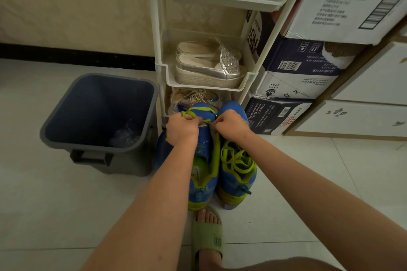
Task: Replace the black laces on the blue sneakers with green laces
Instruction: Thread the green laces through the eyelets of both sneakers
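Two blue sneakers on the tile floor, toes against the white rack [161, 68], heels toward a slippered foot [207, 237]. Left hand [181, 128] grips the green lace [207, 109] over the toe of the left sneaker [202, 182]; right hand [231, 125] pinches the same lace just beside it. Right sneaker [237, 178] is laced green, touching the left one. Grey bin [88, 148] is close on the left, stacked boxes [297, 72] close on the right. Open floor only toward the person. Silver shoes [209, 68] are on the rack shelf above
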